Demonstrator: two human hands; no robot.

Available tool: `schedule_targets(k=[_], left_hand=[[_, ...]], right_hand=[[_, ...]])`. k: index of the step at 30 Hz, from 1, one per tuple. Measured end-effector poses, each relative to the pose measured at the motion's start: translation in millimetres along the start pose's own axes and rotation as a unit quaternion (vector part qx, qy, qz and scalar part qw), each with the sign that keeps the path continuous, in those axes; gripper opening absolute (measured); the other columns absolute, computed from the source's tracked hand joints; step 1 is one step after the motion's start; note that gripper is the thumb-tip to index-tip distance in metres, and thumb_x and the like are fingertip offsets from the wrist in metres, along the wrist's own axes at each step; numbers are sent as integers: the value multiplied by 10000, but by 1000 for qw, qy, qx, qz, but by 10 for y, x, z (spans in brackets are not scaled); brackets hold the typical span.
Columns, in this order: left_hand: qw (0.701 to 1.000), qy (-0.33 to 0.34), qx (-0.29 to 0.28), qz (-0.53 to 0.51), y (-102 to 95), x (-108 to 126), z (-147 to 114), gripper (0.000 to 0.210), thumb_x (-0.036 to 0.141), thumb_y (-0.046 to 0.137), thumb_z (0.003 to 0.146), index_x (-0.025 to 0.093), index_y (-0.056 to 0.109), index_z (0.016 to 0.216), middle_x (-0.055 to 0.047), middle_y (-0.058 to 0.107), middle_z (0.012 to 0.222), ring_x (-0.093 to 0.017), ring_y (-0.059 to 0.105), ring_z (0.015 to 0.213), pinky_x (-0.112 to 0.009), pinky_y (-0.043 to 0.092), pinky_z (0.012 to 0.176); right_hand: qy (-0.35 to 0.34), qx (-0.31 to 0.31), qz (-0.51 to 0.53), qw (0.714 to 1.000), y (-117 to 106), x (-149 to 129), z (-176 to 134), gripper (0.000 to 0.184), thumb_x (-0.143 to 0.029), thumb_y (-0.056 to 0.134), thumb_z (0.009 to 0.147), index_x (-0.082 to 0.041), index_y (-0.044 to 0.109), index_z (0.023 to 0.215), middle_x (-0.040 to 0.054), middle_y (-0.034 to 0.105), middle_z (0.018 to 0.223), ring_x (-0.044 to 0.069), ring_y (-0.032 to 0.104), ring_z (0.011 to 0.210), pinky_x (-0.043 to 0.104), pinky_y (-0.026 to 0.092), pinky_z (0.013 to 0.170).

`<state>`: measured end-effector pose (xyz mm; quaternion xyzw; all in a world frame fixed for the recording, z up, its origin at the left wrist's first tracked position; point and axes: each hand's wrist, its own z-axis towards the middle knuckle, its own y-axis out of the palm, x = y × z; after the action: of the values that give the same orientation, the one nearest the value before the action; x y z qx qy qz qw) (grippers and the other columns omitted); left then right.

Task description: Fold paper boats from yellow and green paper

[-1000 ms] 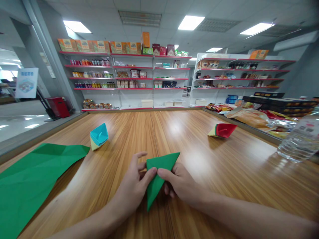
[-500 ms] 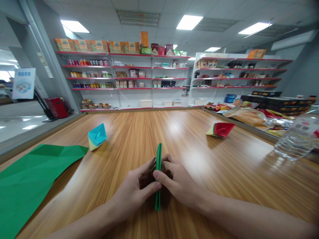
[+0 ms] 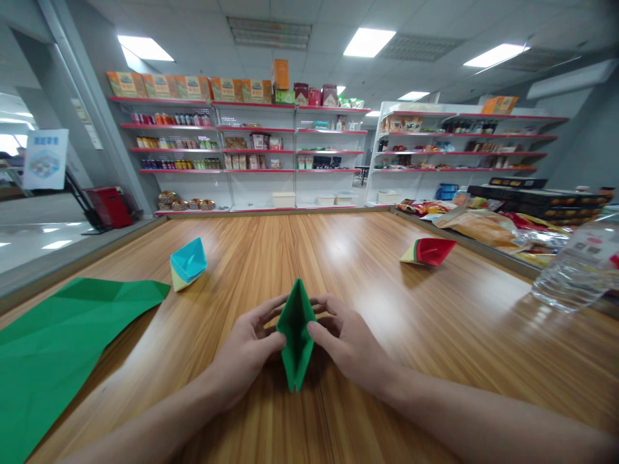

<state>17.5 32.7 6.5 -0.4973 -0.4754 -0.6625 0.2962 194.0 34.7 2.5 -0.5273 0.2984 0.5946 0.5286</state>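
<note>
Between my two hands is a folded piece of green paper [image 3: 296,335], spread into a narrow diamond-shaped opening that faces me. My left hand [image 3: 251,345] grips its left side, thumb on the near edge and fingers behind. On the right side, my right hand [image 3: 345,341] pinches the paper the same way, its thumb at the rim. A blue and yellow folded paper boat [image 3: 188,263] rests on the table to the left. Farther right sits a red and yellow folded paper boat [image 3: 428,251]. A large creased green sheet [image 3: 72,348] lies at the left.
The wooden table [image 3: 232,258] has a raised border. A clear plastic bottle [image 3: 575,267] stands at the right, near snack packets [image 3: 488,229] and stacked black boxes [image 3: 536,200]. Stocked shelves [image 3: 256,151] line the back. A sign [image 3: 46,160] stands at far left.
The folded green paper was pressed flat and seen edge-on; now its sides are spread apart into a diamond. My hands have moved apart with it, the left one shifting left.
</note>
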Motion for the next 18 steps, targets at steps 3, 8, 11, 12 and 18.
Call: schedule_targets(k=[3, 8, 11, 12, 18], left_hand=[[998, -17, 45, -27, -7, -4, 23, 527, 62, 604, 709, 197, 556, 1216, -121, 569, 1235, -230, 648, 870, -329, 551, 658], [994, 9, 93, -49, -8, 7, 37, 439, 91, 651, 674, 154, 635, 1108, -123, 659, 1074, -235, 651, 873, -318, 549, 692], [994, 60, 91, -18, -1, 17, 3, 359, 136, 657, 699, 184, 670, 1055, -108, 523, 1301, -279, 568, 1078, -329, 540, 785], [993, 83, 83, 3, 0, 16, -13, 339, 159, 648, 723, 204, 672, 1058, -90, 473, 1354, -285, 531, 1131, -334, 533, 813], [955, 204, 61, 204, -49, -41, -51, 324, 186, 553, 832, 271, 637, 1134, -40, 407, 1410, -234, 342, 1305, -356, 317, 1065]], right_hand=[[22, 1, 22, 1000, -5, 60, 24, 277, -298, 521, 855, -186, 576, 1102, 56, 652, 971, 167, 641, 778, 310, 532, 698], [19, 16, 72, 997, -14, 87, 51, 320, -344, 575, 818, -189, 623, 1094, 75, 609, 1116, 188, 628, 896, 322, 543, 759], [55, 25, 153, 986, 0, 59, 62, 403, -367, 640, 771, -188, 583, 1128, 76, 616, 1081, 168, 635, 831, 334, 546, 741], [77, 20, 183, 980, 10, 56, 65, 421, -384, 648, 764, -180, 576, 1126, 76, 625, 1045, 161, 636, 807, 338, 544, 735], [169, -26, 298, 939, 92, 96, 29, 423, -492, 569, 799, -78, 622, 871, 105, 639, 763, 183, 636, 676, 420, 502, 731]])
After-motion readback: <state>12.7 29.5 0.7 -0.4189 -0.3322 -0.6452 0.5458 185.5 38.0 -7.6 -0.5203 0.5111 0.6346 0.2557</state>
